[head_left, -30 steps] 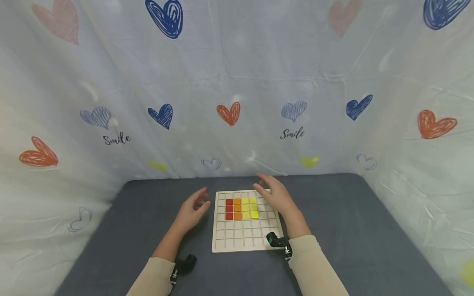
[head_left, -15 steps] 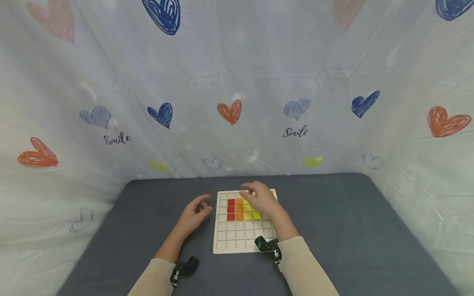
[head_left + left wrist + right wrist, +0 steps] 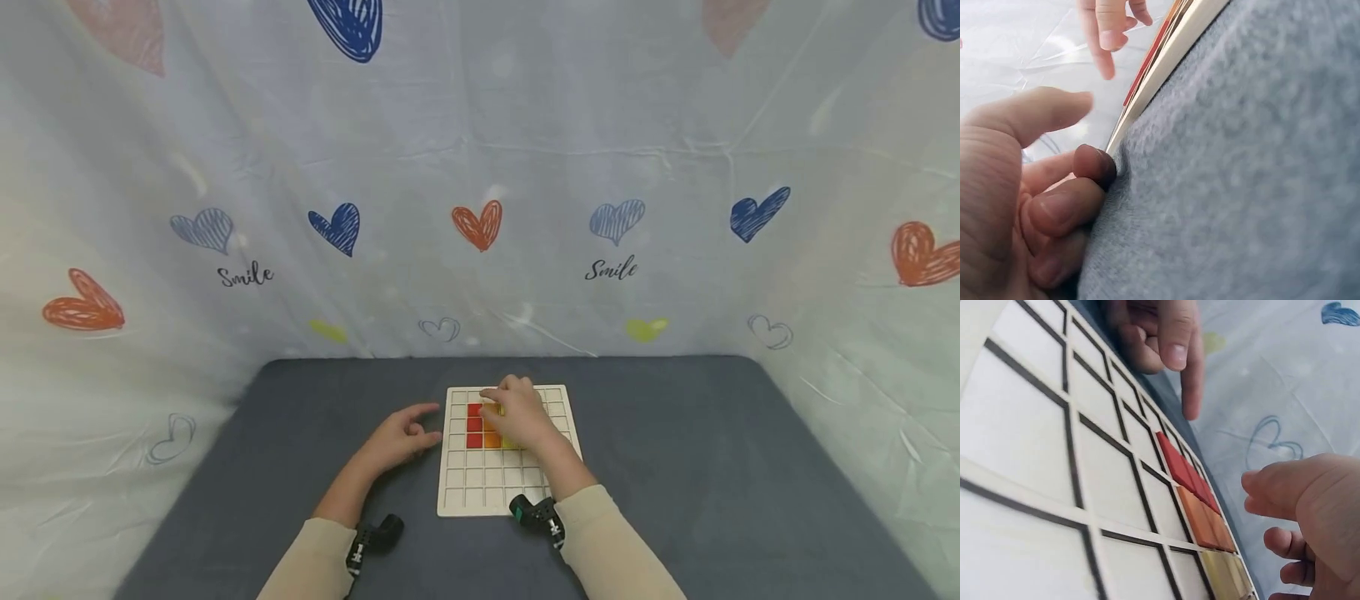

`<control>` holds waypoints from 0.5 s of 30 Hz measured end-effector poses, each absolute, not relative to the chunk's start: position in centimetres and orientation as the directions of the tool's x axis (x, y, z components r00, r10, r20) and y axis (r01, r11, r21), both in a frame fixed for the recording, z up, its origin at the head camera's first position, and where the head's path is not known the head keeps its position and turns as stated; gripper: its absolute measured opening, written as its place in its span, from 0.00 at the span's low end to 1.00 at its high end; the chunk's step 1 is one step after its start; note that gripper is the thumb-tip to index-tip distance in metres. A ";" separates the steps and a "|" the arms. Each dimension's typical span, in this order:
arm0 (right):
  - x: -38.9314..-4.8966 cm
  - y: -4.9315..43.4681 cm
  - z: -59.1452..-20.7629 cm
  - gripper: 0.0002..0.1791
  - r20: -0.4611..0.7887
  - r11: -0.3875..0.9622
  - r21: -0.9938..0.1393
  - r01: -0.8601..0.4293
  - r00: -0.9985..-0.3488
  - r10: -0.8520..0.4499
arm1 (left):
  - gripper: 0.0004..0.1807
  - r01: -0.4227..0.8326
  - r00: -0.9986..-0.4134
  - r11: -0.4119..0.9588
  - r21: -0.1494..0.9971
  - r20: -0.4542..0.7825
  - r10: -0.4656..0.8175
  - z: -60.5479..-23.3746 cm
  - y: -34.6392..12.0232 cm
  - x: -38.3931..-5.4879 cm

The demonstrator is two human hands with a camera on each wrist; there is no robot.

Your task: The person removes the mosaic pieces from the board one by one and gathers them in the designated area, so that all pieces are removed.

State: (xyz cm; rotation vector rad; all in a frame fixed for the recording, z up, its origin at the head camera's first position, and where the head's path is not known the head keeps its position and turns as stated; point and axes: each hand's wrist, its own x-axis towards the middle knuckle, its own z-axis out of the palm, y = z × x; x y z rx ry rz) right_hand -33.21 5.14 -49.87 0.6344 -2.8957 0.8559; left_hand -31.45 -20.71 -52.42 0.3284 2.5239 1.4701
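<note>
A pale gridded board (image 3: 453,502) lies on the dark cloth. Red tiles (image 3: 475,424), orange tiles (image 3: 492,441) and yellow tiles (image 3: 1226,575) fill a block of its cells, column beside column. Over that block hovers my right hand (image 3: 521,414), hiding most of the yellow tiles. In the right wrist view its fingers are loosely bent, with nothing visible between thumb and fingertips. My left hand (image 3: 401,437) rests by the board's left edge, index finger and thumb reaching toward it, other fingers loosely curled. The left wrist view shows these curled fingers down at the cloth beside the edge.
A dark grey cloth (image 3: 675,467) covers the table around the board. Behind it hangs a white curtain (image 3: 540,192) printed with hearts. A small black camera is strapped to each wrist, below beige sleeves (image 3: 615,537).
My right hand has moved left and down from the board's back right onto the coloured tiles. The left hand has shifted slightly right, closer to the board's edge. The head view has turned a little.
</note>
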 end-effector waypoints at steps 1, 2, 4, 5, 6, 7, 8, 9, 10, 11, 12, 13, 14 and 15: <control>-33.2 5.0 -50.0 0.21 0.162 0.772 -0.491 -0.404 -0.913 -0.375 | 0.35 0.080 -0.949 0.479 0.874 -0.080 0.304 -52.4 -20.7 -31.5; -33.2 4.8 -50.0 0.21 0.159 0.779 -0.475 -0.410 -0.910 -0.382 | 0.36 0.073 -0.944 0.478 0.875 -0.094 0.317 -52.3 -20.7 -31.5; -33.2 4.6 -50.1 0.21 0.158 0.789 -0.445 -0.424 -0.904 -0.397 | 0.37 0.063 -0.935 0.475 0.878 -0.115 0.337 -52.2 -20.8 -31.6; -33.1 4.4 -50.1 0.20 0.158 0.792 -0.435 -0.428 -0.902 -0.402 | 0.37 0.059 -0.931 0.472 0.880 -0.122 0.345 -52.2 -20.8 -31.6; -33.1 4.3 -50.2 0.20 0.157 0.796 -0.426 -0.431 -0.901 -0.404 | 0.37 0.055 -0.927 0.468 0.882 -0.129 0.352 -52.2 -20.8 -31.6; -33.1 4.3 -50.2 0.20 0.158 0.800 -0.418 -0.431 -0.902 -0.403 | 0.37 0.050 -0.924 0.462 0.885 -0.135 0.358 -52.2 -20.7 -31.6; -33.1 4.2 -50.3 0.20 0.157 0.803 -0.416 -0.428 -0.903 -0.400 | 0.37 0.046 -0.922 0.462 0.886 -0.141 0.362 -52.2 -20.7 -31.7; -33.1 4.1 -50.3 0.19 0.156 0.807 -0.412 -0.423 -0.906 -0.394 | 0.37 0.044 -0.920 0.461 0.886 -0.144 0.365 -52.2 -20.7 -31.7; -33.0 4.1 -50.4 0.19 0.155 0.811 -0.411 -0.417 -0.908 -0.388 | 0.37 0.041 -0.919 0.462 0.886 -0.149 0.366 -52.2 -20.7 -31.7; -33.0 4.0 -50.4 0.19 0.154 0.813 -0.412 -0.411 -0.911 -0.382 | 0.37 0.041 -0.918 0.464 0.885 -0.150 0.367 -52.2 -20.6 -31.7; -33.0 4.0 -50.5 0.19 0.154 0.815 -0.414 -0.405 -0.914 -0.376 | 0.37 0.040 -0.918 0.465 0.884 -0.151 0.366 -52.2 -20.6 -31.7; -33.0 4.0 -50.5 0.19 0.155 0.816 -0.419 -0.399 -0.917 -0.369 | 0.37 0.039 -0.919 0.467 0.883 -0.152 0.365 -52.2 -20.5 -31.7; -33.0 4.0 -50.5 0.19 0.156 0.817 -0.421 -0.394 -0.919 -0.363 | 0.37 0.036 -0.918 0.467 0.884 -0.155 0.364 -52.2 -20.5 -31.8; -33.0 3.9 -50.5 0.18 0.159 0.818 -0.423 -0.390 -0.920 -0.357 | 0.36 0.033 -0.918 0.465 0.885 -0.157 0.365 -52.2 -20.4 -31.8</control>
